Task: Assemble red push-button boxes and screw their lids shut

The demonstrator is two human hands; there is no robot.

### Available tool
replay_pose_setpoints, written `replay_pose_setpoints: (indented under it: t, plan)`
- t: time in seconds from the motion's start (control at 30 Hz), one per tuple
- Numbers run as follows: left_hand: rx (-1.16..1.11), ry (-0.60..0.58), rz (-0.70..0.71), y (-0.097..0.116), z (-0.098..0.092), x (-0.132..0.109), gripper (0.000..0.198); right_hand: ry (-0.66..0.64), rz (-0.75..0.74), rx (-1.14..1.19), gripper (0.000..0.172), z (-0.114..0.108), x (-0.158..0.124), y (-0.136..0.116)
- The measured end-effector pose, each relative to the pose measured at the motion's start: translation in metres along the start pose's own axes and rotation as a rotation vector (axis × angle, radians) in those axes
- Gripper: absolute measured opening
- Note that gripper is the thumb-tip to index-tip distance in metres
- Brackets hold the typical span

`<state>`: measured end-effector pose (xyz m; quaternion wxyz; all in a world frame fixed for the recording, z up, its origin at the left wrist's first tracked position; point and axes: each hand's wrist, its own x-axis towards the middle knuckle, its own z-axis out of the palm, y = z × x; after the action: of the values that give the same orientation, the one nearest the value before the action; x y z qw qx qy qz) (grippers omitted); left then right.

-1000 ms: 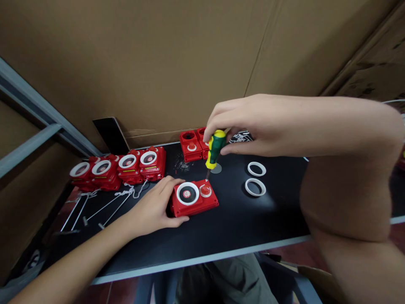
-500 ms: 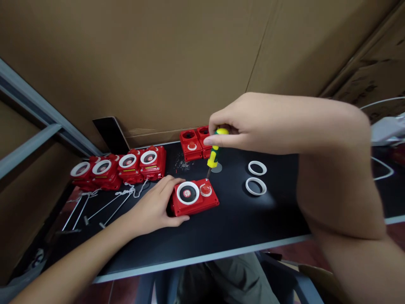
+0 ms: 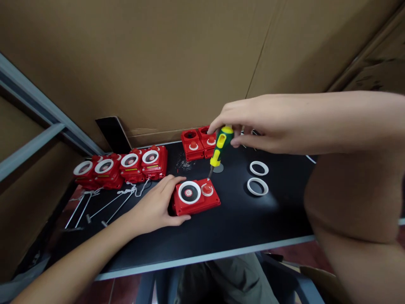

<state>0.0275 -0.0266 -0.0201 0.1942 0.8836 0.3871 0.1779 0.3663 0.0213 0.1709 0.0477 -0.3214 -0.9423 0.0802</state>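
Note:
A red alarm box (image 3: 205,205) with a white-ringed black disc and a small red dome lies on the black table. My left hand (image 3: 160,207) grips its left side, thumb in front and fingers behind. My right hand (image 3: 249,124) is above, its fingers closed around the top of a yellow-and-green screwdriver (image 3: 219,148). The screwdriver leans slightly, its tip at a small screw (image 3: 208,179) by the box's back right corner.
Several finished-looking red alarm boxes (image 3: 155,162) with metal hammers (image 3: 118,209) stand at left. Two red boxes (image 3: 193,147) without white rings sit behind. Two white rings (image 3: 257,186) lie at right. A dark flat panel (image 3: 114,134) leans against the cardboard wall (image 3: 177,63).
My right hand has shifted right and loosened its fingers around the screwdriver handle, which has turned and shows more of its side. My left hand keeps the box in place.

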Motion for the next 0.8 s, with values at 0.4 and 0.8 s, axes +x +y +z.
replay_pose_setpoints:
  t: [0.4, 0.8]
  plan:
    - [0.008, -0.005, 0.011, 0.0, 0.0, 0.0, 0.091, 0.009, 0.051, -0.047, 0.037, 0.0, 0.004, 0.002]
    - [0.017, -0.003, 0.0, 0.0, 0.0, -0.002, 0.093, -0.012, 0.248, -0.134, 0.051, 0.007, 0.021, -0.025]
